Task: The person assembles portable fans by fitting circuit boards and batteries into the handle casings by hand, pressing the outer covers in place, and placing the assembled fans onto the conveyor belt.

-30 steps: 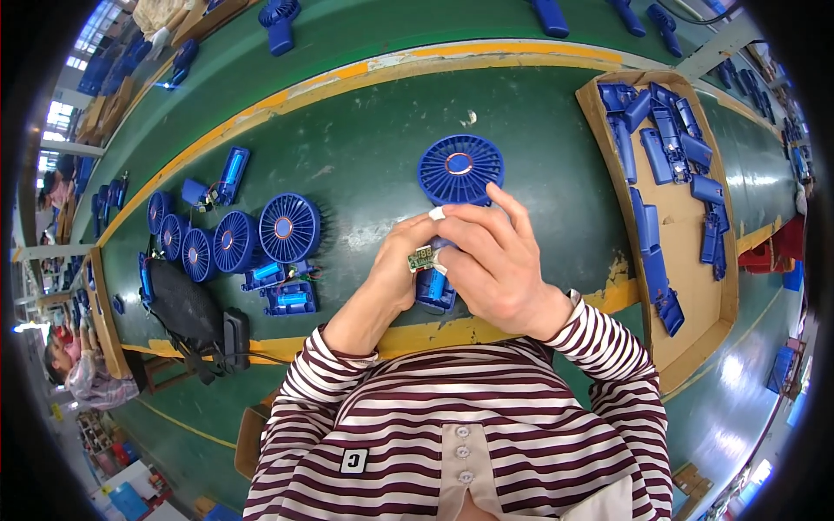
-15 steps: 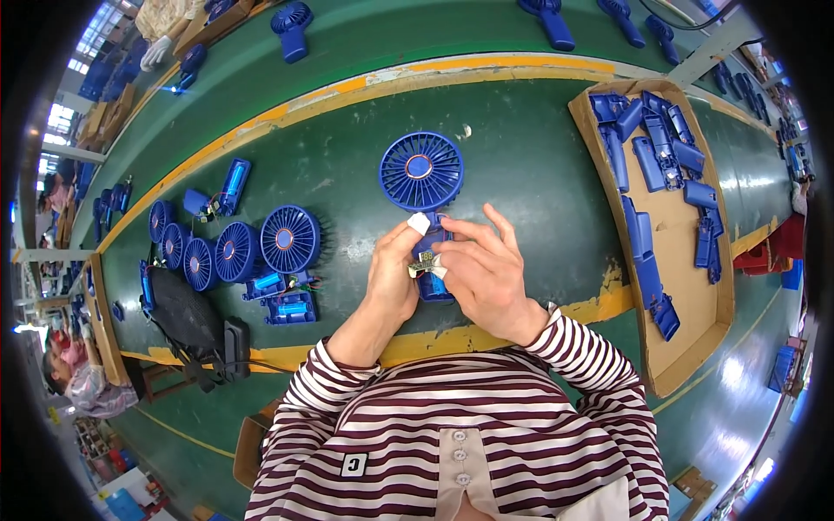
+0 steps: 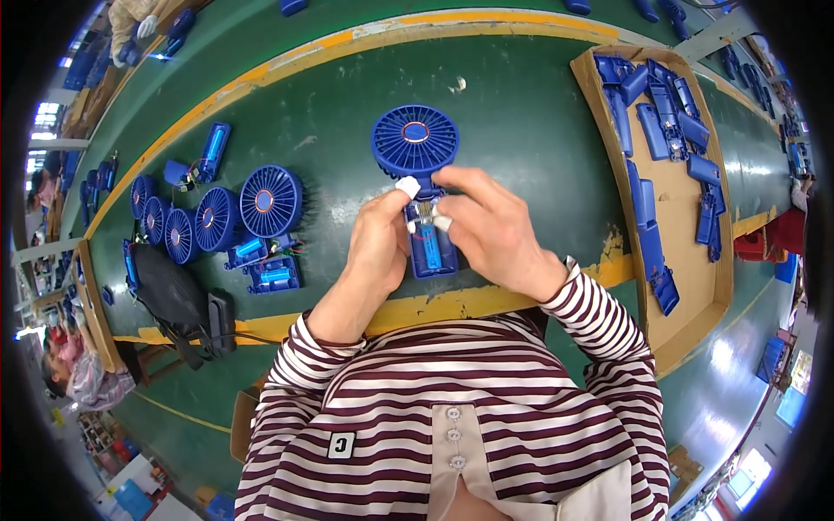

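Note:
A blue handheld fan [image 3: 415, 136] lies on the green workbench before me, its round grille at the far end. Its handle is open toward me, and a light-blue battery [image 3: 426, 247] shows inside. Above the battery, a small circuit board [image 3: 425, 209] sits in the handle, partly covered by fingertips. My left hand [image 3: 380, 236] is closed along the handle's left side, its white-covered thumb near the neck. From the right, my right hand [image 3: 501, 227] has its fingers bent onto the board and the handle's edge. White covers show on some fingertips.
Several blue fans [image 3: 217, 217] stand in a row at left, beside opened handles with batteries [image 3: 276, 275]. A black bag [image 3: 167, 291] lies near the front edge. At right, a cardboard tray [image 3: 682, 326] holds blue casing parts. A yellow-edged ledge runs behind.
The circuit board, earlier held tilted between my fingers over the handle, now lies down in it, uncovering the battery. My right hand has shifted slightly right. The whole view has tilted a little.

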### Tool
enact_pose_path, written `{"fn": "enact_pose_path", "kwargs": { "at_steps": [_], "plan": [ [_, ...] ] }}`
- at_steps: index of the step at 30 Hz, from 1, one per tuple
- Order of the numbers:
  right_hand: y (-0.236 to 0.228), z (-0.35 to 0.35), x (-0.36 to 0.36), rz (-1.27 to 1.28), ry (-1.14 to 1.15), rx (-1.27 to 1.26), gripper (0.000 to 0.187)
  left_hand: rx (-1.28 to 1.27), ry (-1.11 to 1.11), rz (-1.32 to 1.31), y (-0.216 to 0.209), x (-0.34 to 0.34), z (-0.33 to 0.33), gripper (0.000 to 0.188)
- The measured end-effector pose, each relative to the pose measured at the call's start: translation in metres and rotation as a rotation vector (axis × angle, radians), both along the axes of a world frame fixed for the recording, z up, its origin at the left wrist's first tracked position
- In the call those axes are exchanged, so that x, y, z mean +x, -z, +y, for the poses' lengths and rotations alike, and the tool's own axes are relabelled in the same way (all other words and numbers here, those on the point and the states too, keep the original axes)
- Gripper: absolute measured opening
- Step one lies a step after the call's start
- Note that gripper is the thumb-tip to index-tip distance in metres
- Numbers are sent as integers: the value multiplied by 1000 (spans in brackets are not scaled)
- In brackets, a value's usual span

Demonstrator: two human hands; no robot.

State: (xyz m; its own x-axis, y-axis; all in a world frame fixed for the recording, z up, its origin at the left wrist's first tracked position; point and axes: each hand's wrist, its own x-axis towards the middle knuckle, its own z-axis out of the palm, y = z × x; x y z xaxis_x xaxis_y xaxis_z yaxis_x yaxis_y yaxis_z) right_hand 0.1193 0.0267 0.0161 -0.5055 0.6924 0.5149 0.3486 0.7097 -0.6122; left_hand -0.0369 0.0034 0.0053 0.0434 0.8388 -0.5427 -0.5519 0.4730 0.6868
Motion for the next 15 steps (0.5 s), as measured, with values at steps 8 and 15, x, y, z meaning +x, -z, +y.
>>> {"fn": "enact_pose_path", "kwargs": {
  "at_steps": [8,15],
  "plan": [
    [2,6,1,101,-33,-171,13,-1,23,-81,-16,4,-4,32],
    [0,7,1,84,-62,-194,14,-9,38,-96,-16,1,-4,32]
  ]
}}
